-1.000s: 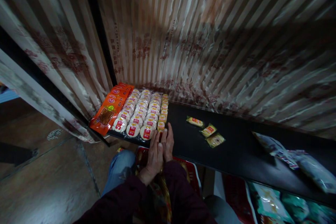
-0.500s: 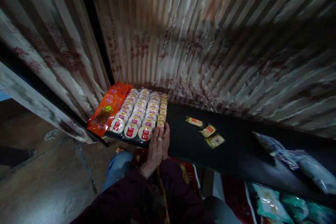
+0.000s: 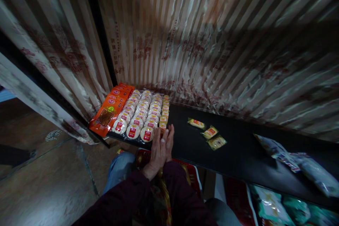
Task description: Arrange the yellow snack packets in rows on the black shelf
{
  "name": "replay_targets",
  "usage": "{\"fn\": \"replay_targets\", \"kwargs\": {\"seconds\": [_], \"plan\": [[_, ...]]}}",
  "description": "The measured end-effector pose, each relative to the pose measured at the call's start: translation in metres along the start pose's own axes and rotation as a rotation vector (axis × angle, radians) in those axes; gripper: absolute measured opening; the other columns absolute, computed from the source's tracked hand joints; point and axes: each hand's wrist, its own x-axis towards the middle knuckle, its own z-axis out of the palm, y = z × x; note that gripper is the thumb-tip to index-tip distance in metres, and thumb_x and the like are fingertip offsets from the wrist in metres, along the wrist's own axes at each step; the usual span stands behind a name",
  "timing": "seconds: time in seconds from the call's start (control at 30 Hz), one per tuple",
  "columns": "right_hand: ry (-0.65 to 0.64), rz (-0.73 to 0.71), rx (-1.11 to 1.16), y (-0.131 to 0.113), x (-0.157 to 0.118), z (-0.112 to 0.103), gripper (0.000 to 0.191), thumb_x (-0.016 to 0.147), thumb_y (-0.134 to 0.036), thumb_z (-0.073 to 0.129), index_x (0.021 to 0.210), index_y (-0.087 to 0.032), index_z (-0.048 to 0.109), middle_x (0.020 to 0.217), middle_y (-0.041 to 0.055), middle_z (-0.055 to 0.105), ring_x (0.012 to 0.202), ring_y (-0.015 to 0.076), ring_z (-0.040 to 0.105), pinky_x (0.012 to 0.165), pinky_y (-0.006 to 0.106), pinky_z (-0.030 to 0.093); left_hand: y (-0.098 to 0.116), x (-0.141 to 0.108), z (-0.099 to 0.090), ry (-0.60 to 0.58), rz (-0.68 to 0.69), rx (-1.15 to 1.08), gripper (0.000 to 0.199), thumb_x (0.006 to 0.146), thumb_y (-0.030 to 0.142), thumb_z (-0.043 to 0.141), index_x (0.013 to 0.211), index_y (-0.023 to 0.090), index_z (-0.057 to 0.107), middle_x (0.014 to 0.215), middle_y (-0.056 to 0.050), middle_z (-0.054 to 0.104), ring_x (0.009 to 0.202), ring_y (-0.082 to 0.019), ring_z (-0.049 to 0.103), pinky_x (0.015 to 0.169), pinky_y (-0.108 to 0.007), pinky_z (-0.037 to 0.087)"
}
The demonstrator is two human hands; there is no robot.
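The yellow packets (image 3: 164, 113), just right of the round crackers (image 3: 133, 131), look light, slick and crushable, so press their row gently by its sides, your left hand (image 3: 156, 153) and right hand (image 3: 170, 144) uncurled, straight-fingered at its near end.

Left grip (image 3: 158, 152) and right grip (image 3: 169, 143) are side by side at the near end of the yellow packet row (image 3: 164, 112).
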Motion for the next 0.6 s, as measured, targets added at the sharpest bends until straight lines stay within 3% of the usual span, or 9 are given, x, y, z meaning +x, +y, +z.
{"fn": "replay_targets", "kwargs": {"seconds": [0.17,0.33,0.43,0.6], "plan": [[0.005,0.071,0.07,0.0,0.003,-0.013,0.076,0.091,-0.061,0.023,0.141,-0.006,0.037,0.146,0.0213,0.043,0.137,0.0271,0.04,0.114,0.041,0.03,-0.008,-0.006,-0.006,0.093,0.14,0.119,0.051,0.098,0.026,0.026,0.148,0.02,0.031,0.156,-0.008,0.034,0.147,-0.019,0.024,0.12,-0.045,0.029],[0.046,0.091,0.051,-0.001,0.001,-0.032,0.079,0.089,-0.066,0.024,0.14,-0.008,0.042,0.148,0.0198,0.043,0.139,0.0266,0.038,0.116,0.045,0.027,-0.017,-0.009,-0.021,0.098,0.362,0.554,0.057,0.092,0.021,0.038,0.148,0.015,0.031,0.157,-0.012,0.031,0.149,-0.026,0.012,0.12,-0.056,0.023],[-0.014,0.083,0.045,0.0,0.006,-0.04,0.083,0.088,-0.069,0.024,0.143,-0.008,0.04,0.15,0.0181,0.04,0.141,0.0251,0.035,0.117,0.044,0.025,-0.018,-0.006,-0.023,0.075,0.4,0.735,0.066,0.091,0.028,0.045,0.151,0.011,0.023,0.158,-0.016,0.026,0.149,-0.03,0.01,0.118,-0.056,0.025],[-0.095,0.065,0.039,0.004,0.02,-0.039,0.086,0.087,-0.073,0.023,0.144,-0.011,0.041,0.153,0.0148,0.038,0.144,0.0236,0.03,0.119,0.044,0.022,-0.022,0.009,-0.017,0.086,0.408,0.818,0.075,0.09,0.04,0.046,0.151,0.004,0.019,0.155,-0.021,0.029,0.148,-0.033,0.015,0.116,-0.054,0.029]]}}
